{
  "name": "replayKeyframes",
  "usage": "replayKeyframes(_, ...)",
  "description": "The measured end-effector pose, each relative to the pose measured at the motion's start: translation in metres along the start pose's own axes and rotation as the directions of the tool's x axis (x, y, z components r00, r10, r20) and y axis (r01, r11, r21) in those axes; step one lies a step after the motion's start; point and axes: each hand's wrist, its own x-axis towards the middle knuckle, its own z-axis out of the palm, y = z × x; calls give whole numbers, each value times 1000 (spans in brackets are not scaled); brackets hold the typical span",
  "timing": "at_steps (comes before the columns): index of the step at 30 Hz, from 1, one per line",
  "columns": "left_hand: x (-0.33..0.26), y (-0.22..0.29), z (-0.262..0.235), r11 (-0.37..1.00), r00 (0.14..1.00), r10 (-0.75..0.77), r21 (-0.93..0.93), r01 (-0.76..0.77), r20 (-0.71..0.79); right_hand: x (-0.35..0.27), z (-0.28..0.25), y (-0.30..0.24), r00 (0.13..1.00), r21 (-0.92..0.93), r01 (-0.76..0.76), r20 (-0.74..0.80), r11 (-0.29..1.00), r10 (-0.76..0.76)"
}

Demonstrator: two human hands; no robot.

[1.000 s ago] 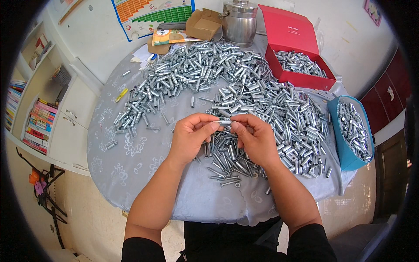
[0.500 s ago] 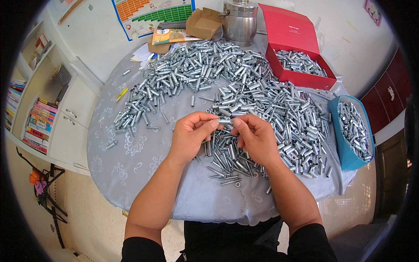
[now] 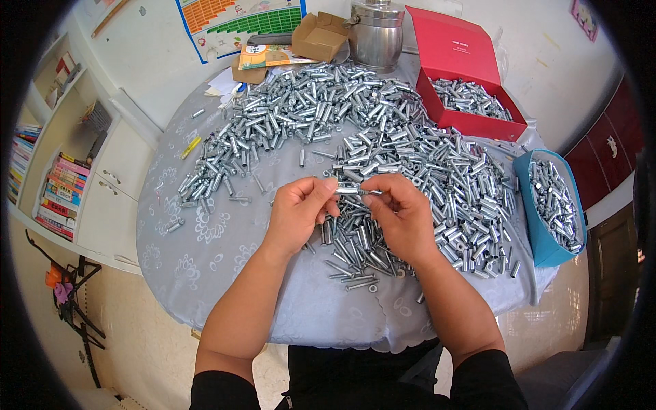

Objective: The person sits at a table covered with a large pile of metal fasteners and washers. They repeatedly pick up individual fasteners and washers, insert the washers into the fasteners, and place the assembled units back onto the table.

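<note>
Over the middle of a round table covered with a pale grey cloth (image 3: 225, 266), my left hand (image 3: 298, 210) and my right hand (image 3: 401, 214) meet fingertip to fingertip. Between them they pinch a small silver metal sleeve with a bolt (image 3: 352, 191), held level. A broad heap of silver metal sleeves and bolts (image 3: 355, 130) covers the cloth beyond and under my hands. A smaller bunch of finished-looking pieces (image 3: 355, 256) lies just below my hands.
A red box (image 3: 471, 123) with its lid up holds metal pieces at the back right. A blue bin (image 3: 543, 232) of more pieces sits at the right edge. A steel pot (image 3: 376, 37), a cardboard box (image 3: 318, 37) and shelves (image 3: 55, 178) stand behind and left.
Both hands stay over the same spot. The fingers have shifted slightly on the small metal piece held between them.
</note>
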Motion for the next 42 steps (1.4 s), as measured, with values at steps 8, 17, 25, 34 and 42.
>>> replayKeyframes(8,0,2,-3,998,1000,-20,-54,20,3,-1,1,-8,996,128,-94,15,987,93)
replayKeyframes(17,1,-1,-2,997,999,-32,-67,32,-5,0,-2,8,992,96,-126,22,987,124)
replayKeyframes(25,1,1,1,1000,1000,-13,-23,12,-16,2,-3,-1,997,-22,74,-23,997,-74)
replayKeyframes(34,1,-1,-7,993,999,10,-115,-6,40,1,-7,9,998,-131,59,30,990,-55)
replayKeyframes(42,1,-1,-3,996,1000,20,-85,-18,16,3,-6,-11,999,-83,49,25,995,-47)
